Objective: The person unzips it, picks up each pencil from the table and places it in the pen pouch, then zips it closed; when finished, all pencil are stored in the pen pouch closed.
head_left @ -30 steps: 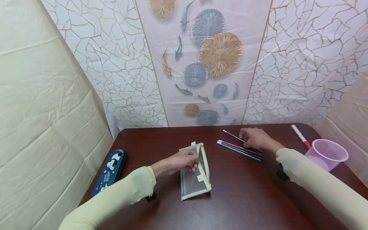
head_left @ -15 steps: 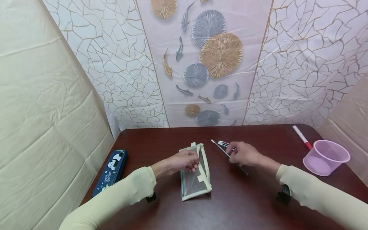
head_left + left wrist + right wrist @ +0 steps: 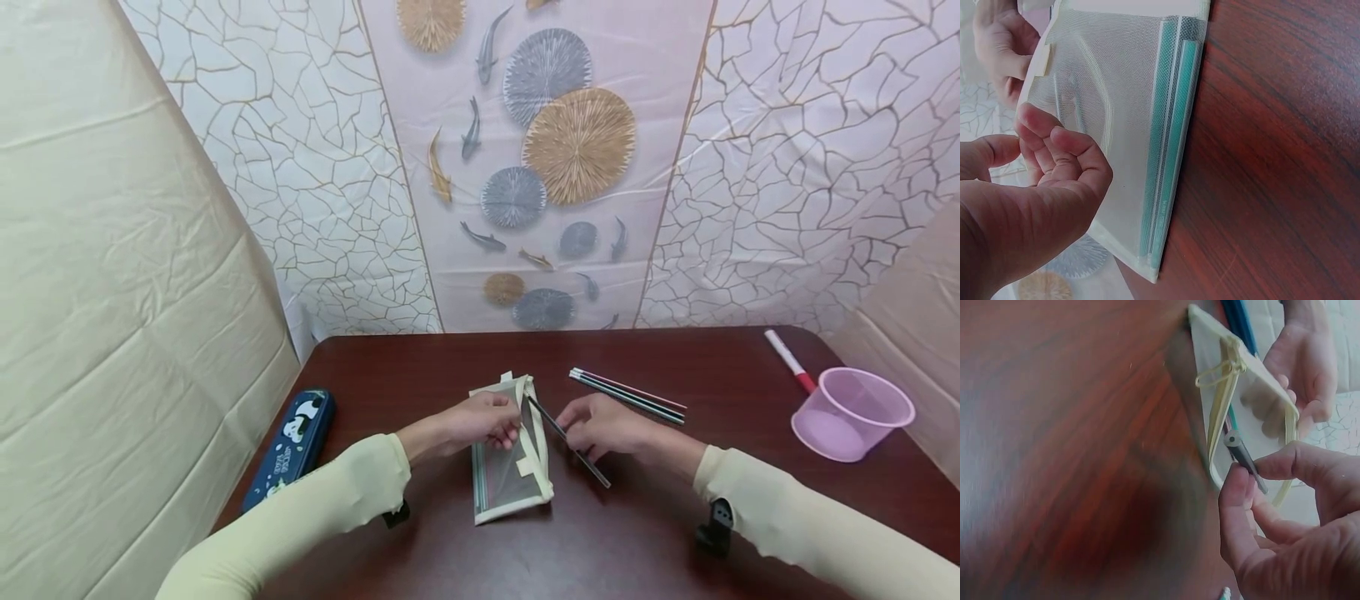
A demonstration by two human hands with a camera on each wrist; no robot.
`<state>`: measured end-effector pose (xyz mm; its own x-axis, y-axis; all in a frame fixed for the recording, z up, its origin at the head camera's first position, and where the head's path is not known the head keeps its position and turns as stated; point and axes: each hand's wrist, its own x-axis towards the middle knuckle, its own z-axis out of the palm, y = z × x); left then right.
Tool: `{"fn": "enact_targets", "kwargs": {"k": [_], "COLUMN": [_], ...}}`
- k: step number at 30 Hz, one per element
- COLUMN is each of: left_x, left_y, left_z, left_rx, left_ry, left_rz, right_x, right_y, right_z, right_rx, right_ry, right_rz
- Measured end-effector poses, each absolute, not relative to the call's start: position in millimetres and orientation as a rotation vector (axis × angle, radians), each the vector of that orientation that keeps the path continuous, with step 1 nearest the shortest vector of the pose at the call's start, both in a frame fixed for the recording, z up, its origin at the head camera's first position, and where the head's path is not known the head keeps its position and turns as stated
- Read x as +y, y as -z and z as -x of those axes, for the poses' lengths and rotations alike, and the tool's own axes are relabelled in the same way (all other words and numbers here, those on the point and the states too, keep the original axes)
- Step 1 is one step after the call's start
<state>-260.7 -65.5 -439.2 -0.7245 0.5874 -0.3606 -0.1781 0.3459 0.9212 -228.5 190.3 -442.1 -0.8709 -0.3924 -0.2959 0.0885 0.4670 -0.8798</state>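
Observation:
My left hand [image 3: 480, 419] pinches the open zipped edge of a cream mesh pencil pouch [image 3: 504, 483] lying on the table. Inside it, teal-striped pencils [image 3: 1159, 137] show through the mesh in the left wrist view. Between thumb and fingertips, my right hand [image 3: 611, 427] holds a dark pencil [image 3: 596, 472] slantwise. Its white-tipped far end reaches the pouch's opening, and its flat grey near end [image 3: 1233, 439] faces the camera in the right wrist view. Several more pencils [image 3: 628, 397], dark and reddish, lie side by side just beyond the right hand.
At the left edge of the brown table [image 3: 420, 550] lies a navy panda pencil case [image 3: 288, 450]. A pink plastic cup [image 3: 828, 421] stands at the right, with a white-and-red marker [image 3: 786, 357] behind it. A patterned cloth hangs behind the table.
With the dark pencil, my right hand has come left and toward me from the pencil group to the pouch's opening, turning the pencil steeper. My left hand stays on the pouch.

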Motion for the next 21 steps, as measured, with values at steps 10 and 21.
{"fn": "enact_targets", "kwargs": {"k": [10,21], "left_x": [-61.0,-54.5], "left_y": [441.5,441.4], "left_z": [258.9,257.8], "left_rx": [1.937,1.923], "left_ry": [-1.432,-1.424], "left_rz": [-0.356,-0.373], "right_x": [180.0,163.4], "right_y": [453.3,454.2], "right_z": [229.9,231.6], "right_rx": [2.108,2.073], "right_ry": [1.561,1.616], "right_rz": [0.158,0.115]}}
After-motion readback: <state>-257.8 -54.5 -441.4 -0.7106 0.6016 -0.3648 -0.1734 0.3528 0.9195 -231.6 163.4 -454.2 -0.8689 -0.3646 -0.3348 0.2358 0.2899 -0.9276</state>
